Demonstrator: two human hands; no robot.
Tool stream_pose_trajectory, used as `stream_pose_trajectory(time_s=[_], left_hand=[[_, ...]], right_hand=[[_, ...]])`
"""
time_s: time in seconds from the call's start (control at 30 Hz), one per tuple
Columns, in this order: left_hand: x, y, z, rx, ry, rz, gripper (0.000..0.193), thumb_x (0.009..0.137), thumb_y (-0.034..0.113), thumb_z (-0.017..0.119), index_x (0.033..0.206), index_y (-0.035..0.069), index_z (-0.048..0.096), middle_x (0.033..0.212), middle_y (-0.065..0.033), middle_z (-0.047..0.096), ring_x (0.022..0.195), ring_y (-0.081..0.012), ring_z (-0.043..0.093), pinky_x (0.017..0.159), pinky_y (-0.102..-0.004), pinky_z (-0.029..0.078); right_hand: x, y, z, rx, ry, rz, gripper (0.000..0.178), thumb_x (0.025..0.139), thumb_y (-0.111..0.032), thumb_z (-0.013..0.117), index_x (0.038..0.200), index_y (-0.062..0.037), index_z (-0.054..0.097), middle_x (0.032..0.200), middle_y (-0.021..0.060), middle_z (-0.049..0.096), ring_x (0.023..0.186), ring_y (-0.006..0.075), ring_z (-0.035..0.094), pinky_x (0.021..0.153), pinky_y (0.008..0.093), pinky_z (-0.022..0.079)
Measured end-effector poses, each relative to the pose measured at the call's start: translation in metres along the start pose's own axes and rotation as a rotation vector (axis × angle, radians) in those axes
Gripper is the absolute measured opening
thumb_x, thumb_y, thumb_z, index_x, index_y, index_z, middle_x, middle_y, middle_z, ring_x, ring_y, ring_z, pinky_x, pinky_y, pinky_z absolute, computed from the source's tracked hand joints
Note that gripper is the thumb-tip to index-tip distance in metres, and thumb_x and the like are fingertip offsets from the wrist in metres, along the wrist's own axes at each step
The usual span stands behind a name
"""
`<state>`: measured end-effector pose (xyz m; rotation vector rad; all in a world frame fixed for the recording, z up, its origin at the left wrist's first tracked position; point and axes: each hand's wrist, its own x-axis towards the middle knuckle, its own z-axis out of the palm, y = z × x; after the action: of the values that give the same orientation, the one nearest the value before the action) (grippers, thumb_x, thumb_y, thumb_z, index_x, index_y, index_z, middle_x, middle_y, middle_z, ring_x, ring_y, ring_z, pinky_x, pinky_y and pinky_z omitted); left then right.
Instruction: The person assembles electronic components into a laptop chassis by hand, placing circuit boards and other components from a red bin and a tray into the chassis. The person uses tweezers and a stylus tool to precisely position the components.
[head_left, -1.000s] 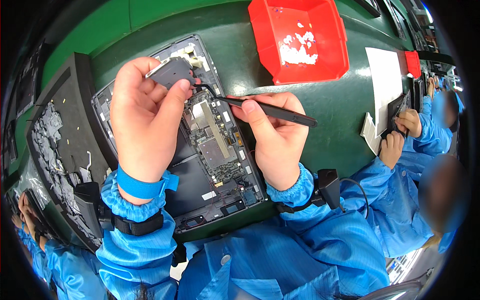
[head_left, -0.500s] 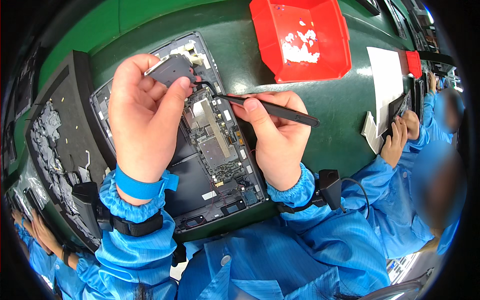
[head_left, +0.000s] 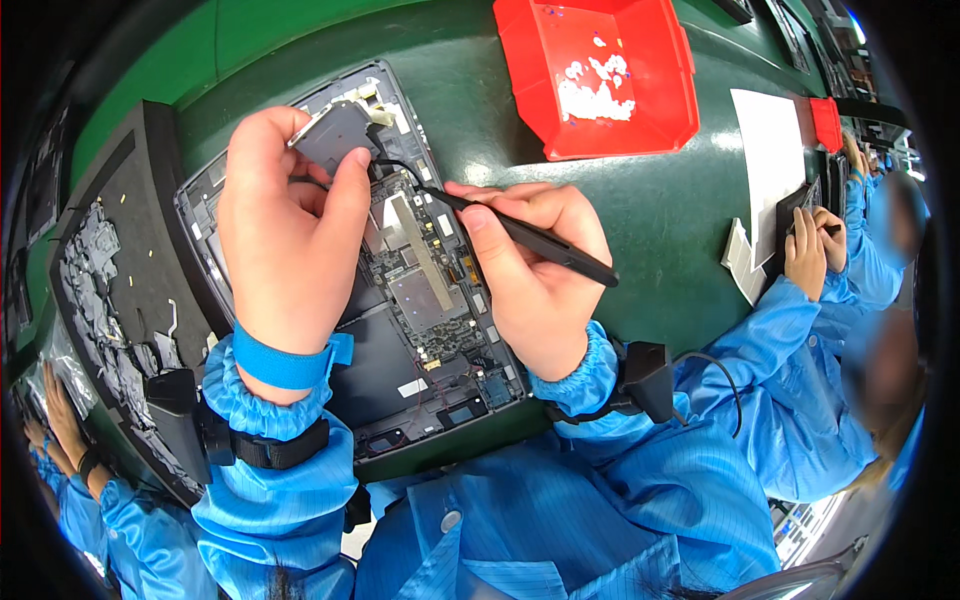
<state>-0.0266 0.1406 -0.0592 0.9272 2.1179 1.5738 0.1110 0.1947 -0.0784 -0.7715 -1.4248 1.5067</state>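
Note:
An opened thin laptop or tablet [head_left: 440,300] lies aslant on the table, its circuit board and dark battery area exposed. Over its far end, my left hand [head_left: 295,220] pinches a flat dark grey plate [head_left: 338,138] between thumb and fingers, holding it tilted. Pale tape [head_left: 382,116] shows by the plate's far edge. In my right hand [head_left: 535,300] is a pair of black tweezers [head_left: 555,250], gripped like a pen. Their thin curved tips reach to the plate's near edge, beside my left thumb. Whether the tips grip anything is too small to tell.
A red bin [head_left: 650,110] with small white pieces stands at the far side. On the left, a dark foam-like board [head_left: 150,230] carries crumpled grey scraps [head_left: 95,270]. White paper [head_left: 765,160] lies at right, near a co-worker's hands [head_left: 812,250]. More co-workers' hands show at lower left.
The tweezers' handle end has swung down and toward me, and the tips have shifted left to the plate. My left hand keeps its pinch on the plate. The right co-worker's hands have drawn together.

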Motion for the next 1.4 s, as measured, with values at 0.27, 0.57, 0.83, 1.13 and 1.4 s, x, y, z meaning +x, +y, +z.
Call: stream_pose_trajectory(time_s=[0.27, 0.57, 0.83, 1.13, 1.4], left_hand=[[0.000, 0.009, -0.001, 0.185, -0.032, 0.024, 0.039, 0.068, 0.002, 0.070, 0.097, 0.001, 0.046, 0.072, -0.0062, 0.053, 0.049, -0.0085, 0.047, 0.043, -0.0228, 0.039], [-0.002, 0.011, 0.001, 0.313, -0.040, 0.124, 0.050, 0.064, 0.004, 0.076, 0.101, 0.000, 0.042, 0.073, -0.0031, 0.053, 0.048, -0.0029, 0.042, 0.040, -0.0187, 0.035], [0.002, -0.003, 0.002, 0.332, -0.033, 0.228, 0.053, 0.063, 0.004, 0.076, 0.104, 0.002, 0.043, 0.082, -0.0053, 0.052, 0.065, -0.0100, 0.048, 0.054, -0.0210, 0.042], [-0.003, 0.020, -0.021, 0.450, 0.084, 0.240, 0.059, 0.067, 0.011, 0.073, 0.116, -0.002, 0.042, 0.110, -0.0137, 0.042, 0.075, -0.0133, 0.052, 0.060, -0.0234, 0.049], [-0.035, 0.059, -0.065, 0.075, 0.248, 0.272, 0.036, 0.076, 0.002, 0.061, 0.109, -0.001, 0.046, 0.106, -0.0088, 0.043, 0.079, -0.0126, 0.052, 0.062, -0.0226, 0.048]], right_hand=[[-0.001, 0.006, 0.003, 0.016, 0.012, -0.083, 0.014, 0.074, 0.009, 0.063, 0.077, 0.0029, 0.051, 0.080, 0.0130, 0.058, 0.082, 0.0228, 0.063, 0.073, 0.0316, 0.050], [0.000, 0.013, 0.001, -0.077, -0.026, -0.217, 0.015, 0.069, 0.008, 0.065, 0.075, 0.0025, 0.052, 0.077, 0.0144, 0.058, 0.078, 0.0251, 0.064, 0.068, 0.0317, 0.050], [0.001, 0.008, -0.002, 0.000, 0.001, -0.240, 0.016, 0.072, 0.010, 0.060, 0.080, 0.0012, 0.050, 0.081, 0.0131, 0.055, 0.084, 0.0245, 0.061, 0.072, 0.0322, 0.047], [-0.061, -0.036, -0.061, -0.481, -0.342, 0.307, 0.028, 0.081, -0.018, 0.061, 0.086, 0.0078, 0.054, 0.065, 0.0157, 0.057, 0.061, 0.0206, 0.057, 0.058, 0.0326, 0.044], [-0.075, -0.036, -0.046, -0.148, -0.388, 0.536, 0.031, 0.077, -0.005, 0.064, 0.104, 0.0046, 0.052, 0.088, 0.0057, 0.060, 0.078, 0.0109, 0.055, 0.068, 0.0249, 0.046]])
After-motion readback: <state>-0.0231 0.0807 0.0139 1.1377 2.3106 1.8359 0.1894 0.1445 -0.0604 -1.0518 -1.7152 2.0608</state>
